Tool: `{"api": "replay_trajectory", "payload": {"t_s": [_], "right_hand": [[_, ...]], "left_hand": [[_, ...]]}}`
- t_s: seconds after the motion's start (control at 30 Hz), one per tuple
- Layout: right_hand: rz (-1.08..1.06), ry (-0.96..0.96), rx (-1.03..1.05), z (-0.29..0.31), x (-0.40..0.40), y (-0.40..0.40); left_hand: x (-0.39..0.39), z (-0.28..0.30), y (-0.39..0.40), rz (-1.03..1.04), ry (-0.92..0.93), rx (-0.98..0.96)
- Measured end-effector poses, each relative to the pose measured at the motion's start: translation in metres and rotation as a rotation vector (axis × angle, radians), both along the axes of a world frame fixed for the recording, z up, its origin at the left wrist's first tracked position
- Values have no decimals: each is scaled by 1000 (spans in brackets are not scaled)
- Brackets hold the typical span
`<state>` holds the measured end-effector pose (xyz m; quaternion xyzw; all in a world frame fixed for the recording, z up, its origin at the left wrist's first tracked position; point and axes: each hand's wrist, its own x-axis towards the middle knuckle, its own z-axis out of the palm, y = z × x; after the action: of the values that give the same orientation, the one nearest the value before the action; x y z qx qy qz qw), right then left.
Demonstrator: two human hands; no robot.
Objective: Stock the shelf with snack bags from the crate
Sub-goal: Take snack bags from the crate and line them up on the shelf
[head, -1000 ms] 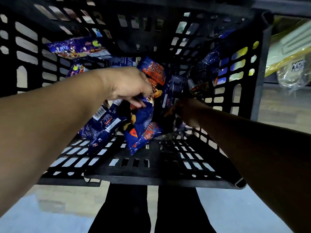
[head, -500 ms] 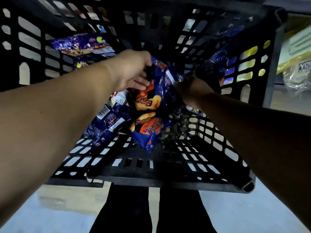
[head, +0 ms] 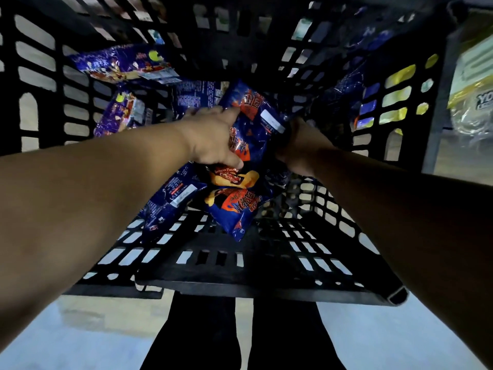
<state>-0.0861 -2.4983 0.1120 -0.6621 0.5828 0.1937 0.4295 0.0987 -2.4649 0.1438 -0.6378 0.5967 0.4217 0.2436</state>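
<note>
1. Snack bags, blue with orange print (head: 248, 134): a bunch of several held up between both hands at the middle of the crate, clear of its floor; the lowest one (head: 234, 209) hangs with a corner pointing down.
2. Crate (head: 240, 284): black plastic, slotted walls and floor, near rim toward the person.
3. Left hand (head: 213, 140): fingers and thumb closed on the left side of the bunch, thumb pressed onto the printed face of one bag.
4. Right hand (head: 301, 148): in shadow against the right side of the bunch; appears to grip it, though its fingers are hidden behind the bags.
5. Back-printed blue bag (head: 170, 201): hangs just left of the bunch, under the left wrist; what holds it cannot be told.
6. Purple bags: one (head: 125, 65) lying against the far left wall, a second (head: 122, 113) below it in the left corner.
7. Dark blue bags (head: 344, 89): resting along the right wall, dim.
8. Yellow packaged goods (head: 472, 84): outside the crate, beyond its right wall.
9. Dark trouser legs (head: 266, 335): below the crate's near rim, on pale floor (head: 400, 340).
</note>
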Motion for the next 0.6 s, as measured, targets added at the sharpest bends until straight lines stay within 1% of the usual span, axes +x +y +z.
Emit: {"api": "replay_trajectory", "payload": {"t_s": [0.07,0.17,0.33,0.43,0.5,0.53,0.57,0.6], "right_hand": [[-3,-10,1,3,-2,1],[-66,-50,-22,15,-3,0],[60,-60,-252,33,-2,-2],[184,-72,-495,43,1,-1],[224,-102,-668,47,5,1],[227,-118,-715,47,8,3],[248,-114,-709,45,10,5],[297,-77,-639,42,11,10]], "left_hand": [[-2,1,0,6,8,-40],[4,9,-8,34,19,-79],[21,29,-18,114,-58,-154],[27,36,-18,155,-132,-145],[30,36,-18,169,-170,-149],[31,36,-19,180,-189,-156],[33,36,-19,191,-209,-166],[34,36,-20,201,-230,-176]]}}
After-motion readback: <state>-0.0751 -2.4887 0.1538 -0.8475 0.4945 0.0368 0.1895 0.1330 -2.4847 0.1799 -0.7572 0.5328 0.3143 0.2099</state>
